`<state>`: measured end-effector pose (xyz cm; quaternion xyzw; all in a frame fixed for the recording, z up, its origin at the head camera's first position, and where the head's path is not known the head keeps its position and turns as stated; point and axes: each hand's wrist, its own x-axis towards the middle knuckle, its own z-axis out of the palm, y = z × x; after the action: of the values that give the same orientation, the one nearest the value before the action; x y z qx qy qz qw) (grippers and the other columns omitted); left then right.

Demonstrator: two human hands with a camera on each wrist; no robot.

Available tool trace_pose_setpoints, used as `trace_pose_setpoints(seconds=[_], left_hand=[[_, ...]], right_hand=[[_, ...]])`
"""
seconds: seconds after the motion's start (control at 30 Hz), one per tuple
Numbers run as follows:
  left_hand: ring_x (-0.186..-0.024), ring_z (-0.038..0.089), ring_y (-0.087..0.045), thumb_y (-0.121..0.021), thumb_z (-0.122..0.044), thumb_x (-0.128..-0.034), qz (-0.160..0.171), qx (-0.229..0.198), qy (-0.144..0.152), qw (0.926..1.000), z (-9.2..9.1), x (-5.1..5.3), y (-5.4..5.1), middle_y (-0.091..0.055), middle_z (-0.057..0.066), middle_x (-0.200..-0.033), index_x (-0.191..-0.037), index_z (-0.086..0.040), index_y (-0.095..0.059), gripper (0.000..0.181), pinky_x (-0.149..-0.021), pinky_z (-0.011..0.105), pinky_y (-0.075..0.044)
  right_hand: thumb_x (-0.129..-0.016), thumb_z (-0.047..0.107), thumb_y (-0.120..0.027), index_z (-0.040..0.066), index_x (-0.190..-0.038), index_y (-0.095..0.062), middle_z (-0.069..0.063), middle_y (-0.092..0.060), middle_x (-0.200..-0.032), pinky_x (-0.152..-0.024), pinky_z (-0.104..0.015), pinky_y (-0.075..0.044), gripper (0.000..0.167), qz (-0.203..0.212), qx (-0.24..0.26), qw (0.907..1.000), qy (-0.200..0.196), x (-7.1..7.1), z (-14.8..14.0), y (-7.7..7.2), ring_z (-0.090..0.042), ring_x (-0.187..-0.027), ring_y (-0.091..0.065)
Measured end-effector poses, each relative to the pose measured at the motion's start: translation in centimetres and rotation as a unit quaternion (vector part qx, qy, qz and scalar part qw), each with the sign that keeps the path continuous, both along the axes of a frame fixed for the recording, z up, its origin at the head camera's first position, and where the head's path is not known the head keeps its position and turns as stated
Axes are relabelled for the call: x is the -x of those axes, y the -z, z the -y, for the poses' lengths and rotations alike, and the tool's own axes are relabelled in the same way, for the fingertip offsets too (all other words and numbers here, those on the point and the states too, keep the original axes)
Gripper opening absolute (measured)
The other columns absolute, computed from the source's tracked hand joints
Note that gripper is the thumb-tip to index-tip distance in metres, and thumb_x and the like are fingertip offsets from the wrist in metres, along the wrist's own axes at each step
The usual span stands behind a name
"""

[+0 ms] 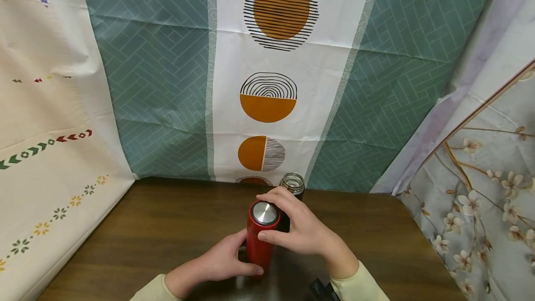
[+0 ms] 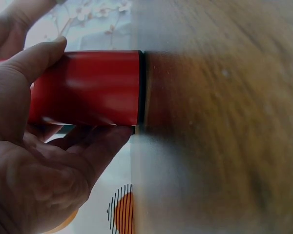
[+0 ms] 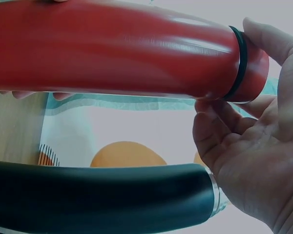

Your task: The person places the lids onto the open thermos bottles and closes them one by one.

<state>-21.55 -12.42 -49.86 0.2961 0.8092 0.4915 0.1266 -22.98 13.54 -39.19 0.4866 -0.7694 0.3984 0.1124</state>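
Note:
A red thermos flask [image 1: 258, 251] stands upright on the table, its red lid [image 3: 254, 68] topped by a brushed steel disc [image 1: 265, 212]. Around the lower body curls my left hand [image 1: 223, 258], thumb on the near side and fingers behind. My right hand [image 1: 298, 226] grips the lid end from above, with the thumb in front and the fingers over the far side. In the left wrist view the flask's base [image 2: 142, 87] meets the tabletop. Just behind it stands a black flask [image 3: 102, 197], uncapped, with its steel mouth [image 1: 292, 181] showing; neither hand visibly holds it.
The brown wooden table [image 1: 188, 212] ends at a hanging green and white cloth [image 1: 167, 106]. A cream cloth [image 1: 50, 175] hangs at the left, a flowered one [image 1: 480, 226] at the right. Beside the right sleeve a small dark object [image 1: 322, 289] shows partly.

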Motion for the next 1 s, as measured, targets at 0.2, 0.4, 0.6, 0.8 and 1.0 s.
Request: trace_pose_setpoints(seconds=[0.2, 0.4, 0.6, 0.8, 1.0], left_hand=[[-0.135, 0.016, -0.062, -0.091, -0.042, -0.0929, 0.001, 0.002, -0.004, 1.0, 0.05, -0.06, -0.1, -0.069, -0.017, -0.139, -0.147, -0.037, -0.059, 0.063, -0.113, 0.055, -0.051], [-0.134, 0.017, -0.062, -0.091, -0.041, -0.0931, 0.005, 0.002, -0.004, 1.0, 0.03, -0.11, -0.13, -0.069, -0.017, -0.138, -0.146, -0.035, -0.06, 0.062, -0.112, 0.055, -0.051], [-0.133, 0.016, -0.063, -0.091, -0.041, -0.0929, 0.007, 0.004, -0.005, 1.0, 0.04, -0.1, 0.06, -0.069, -0.017, -0.137, -0.143, -0.035, -0.061, 0.058, -0.112, 0.052, -0.052], [-0.135, 0.017, -0.062, -0.092, -0.042, -0.0928, 0.007, 0.002, -0.005, 1.0, 0.04, -0.09, 0.1, -0.069, -0.017, -0.138, -0.143, -0.035, -0.062, 0.059, -0.112, 0.049, -0.052], [-0.136, 0.018, -0.061, -0.091, -0.041, -0.0931, 0.006, 0.002, -0.005, 1.0, 0.04, -0.09, -0.04, -0.069, -0.016, -0.139, -0.144, -0.035, -0.061, 0.06, -0.112, 0.048, -0.051]], right_hand=[[-0.094, 0.033, -0.093, 0.021, -0.15, -0.065, 0.006, -0.064, -0.134, -0.102, -0.036, -0.056, 0.064, -0.001, 0.002, 0.9999, 0.016, -0.12, 0.07, -0.1, -0.013, -0.124, -0.062], [-0.091, 0.036, -0.096, 0.022, -0.146, -0.066, 0.008, -0.064, -0.131, -0.099, -0.035, -0.057, 0.065, -0.002, 0.0, 0.9995, 0.033, -0.2, 0.16, -0.14, -0.012, -0.12, -0.062], [-0.088, 0.04, -0.098, 0.022, -0.142, -0.067, 0.009, -0.064, -0.128, -0.098, -0.034, -0.057, 0.065, -0.011, -0.005, 0.9986, 0.051, -0.35, 0.26, -0.06, -0.011, -0.118, -0.062], [-0.084, 0.042, -0.1, 0.021, -0.139, -0.065, 0.01, -0.065, -0.127, -0.098, -0.033, -0.056, 0.068, -0.015, -0.008, 0.9977, 0.066, -0.48, 0.4, -0.08, -0.01, -0.118, -0.062], [-0.083, 0.044, -0.101, 0.02, -0.14, -0.064, 0.009, -0.064, -0.128, -0.098, -0.033, -0.056, 0.071, -0.025, -0.01, 0.9976, 0.063, -0.39, 0.36, -0.15, -0.011, -0.119, -0.061]])
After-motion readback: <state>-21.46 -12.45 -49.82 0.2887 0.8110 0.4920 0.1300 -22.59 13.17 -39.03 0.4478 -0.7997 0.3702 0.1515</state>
